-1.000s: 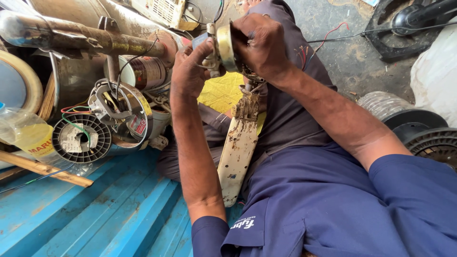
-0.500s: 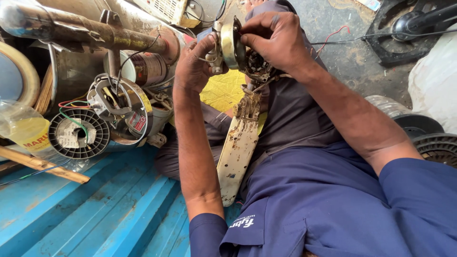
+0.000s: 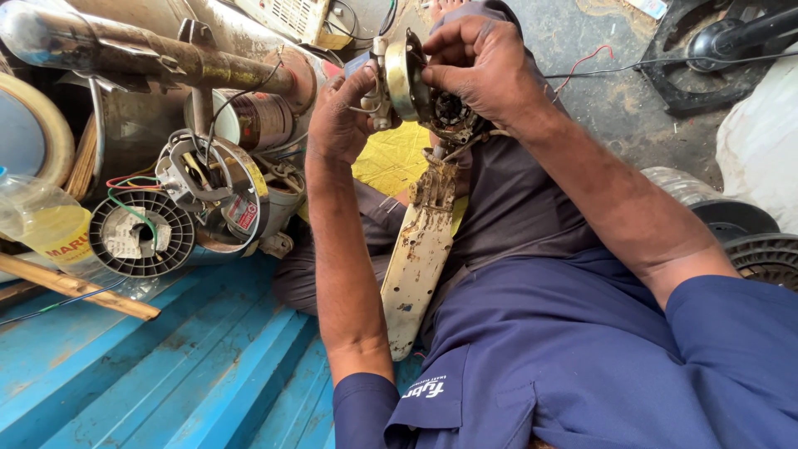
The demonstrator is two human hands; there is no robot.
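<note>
I hold a small, dirty fan motor (image 3: pixel 416 87) up over my lap with both hands. My left hand (image 3: pixel 341 116) grips its left side, by the pale round end plate. My right hand (image 3: pixel 486 66) clasps the dark wound part from above and the right. Thin wires hang from the motor. Below it, a worn cream fan blade (image 3: pixel 420 258) lies across my legs, its rusty bracket end close under the motor. I wear dark blue trousers and a blue shirt.
At left stand a rusty pipe (image 3: pixel 150 50), motor housings (image 3: pixel 216 191), a black wire spool (image 3: pixel 141 237), a plastic bottle (image 3: pixel 46 220) and a wooden stick (image 3: pixel 79 287) over blue corrugated sheet (image 3: pixel 166 366). Yellow cloth (image 3: pixel 395 158) lies ahead; a black fan base (image 3: pixel 715 58) and coils sit right.
Both hands have shifted slightly with the motor, the right hand turning further over its top. The view has moved a little; the blade stays on my lap.
</note>
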